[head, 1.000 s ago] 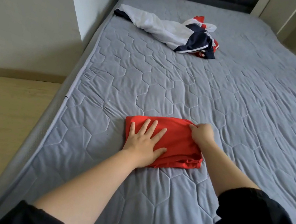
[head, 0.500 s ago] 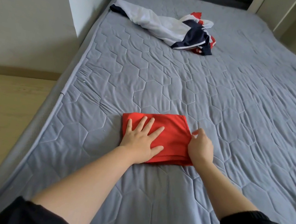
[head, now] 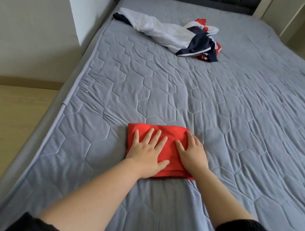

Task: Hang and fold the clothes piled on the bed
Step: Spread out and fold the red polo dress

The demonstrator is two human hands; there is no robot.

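Both palms flat: left hand (head: 147,150) and right hand (head: 191,154) press the folded red garment (head: 172,138), grasping nothing. Smooth outward; keep edges squared.

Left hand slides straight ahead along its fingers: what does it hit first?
The left hand would leave the folded red garment, cross bare quilt, then probably meet the white-and-navy clothes pile; the wide-angle view leaves that uncertain.
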